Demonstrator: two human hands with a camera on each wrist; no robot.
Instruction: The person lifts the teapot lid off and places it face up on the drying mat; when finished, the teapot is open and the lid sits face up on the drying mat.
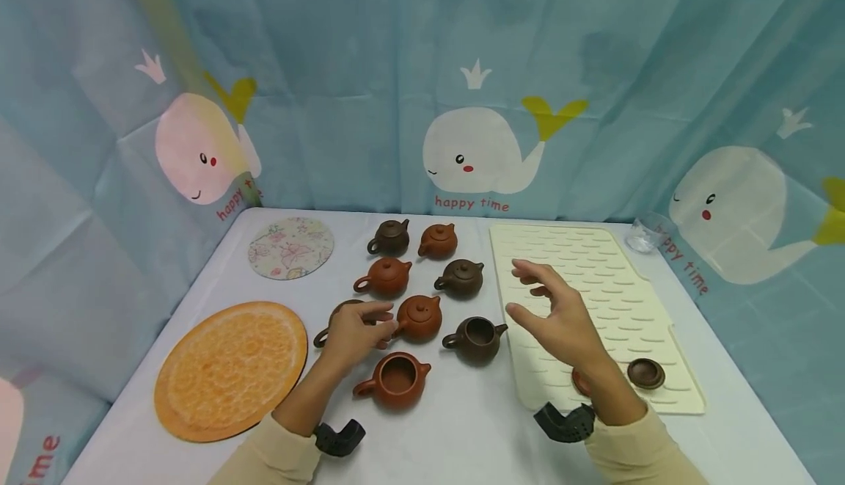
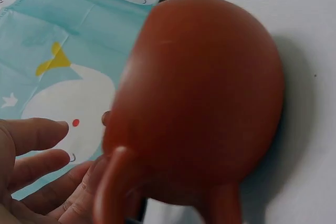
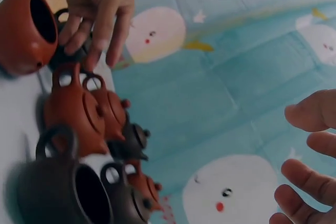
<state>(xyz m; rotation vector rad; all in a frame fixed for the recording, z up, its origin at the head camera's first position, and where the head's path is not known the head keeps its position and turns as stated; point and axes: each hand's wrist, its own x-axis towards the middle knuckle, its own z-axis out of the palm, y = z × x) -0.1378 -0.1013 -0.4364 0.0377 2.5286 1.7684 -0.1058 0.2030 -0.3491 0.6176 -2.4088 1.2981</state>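
My left hand (image 1: 356, 331) hovers over a dark teapot (image 1: 325, 337), hiding much of it. Its fingertips reach near the handle of a lidded reddish-brown teapot (image 1: 420, 319); contact is unclear. In the left wrist view its fingers (image 2: 37, 132) are loosely bent with nothing between them. A lidless reddish teapot (image 1: 394, 389) stands in front of that hand. To the right is a lidless dark teapot (image 1: 477, 353). My right hand (image 1: 561, 320) is raised over a cream tray (image 1: 627, 301), thumb and fingers apart, holding nothing. A dark lid (image 1: 645, 373) and a partly hidden reddish lid (image 1: 581, 381) lie on the tray.
Farther back stand several lidded teapots, among them a reddish one (image 1: 386, 277) and a dark one (image 1: 461, 278). An orange round mat (image 1: 231, 367) and a floral round mat (image 1: 290, 248) lie at left. A clear cup (image 1: 643, 234) stands at the back right.
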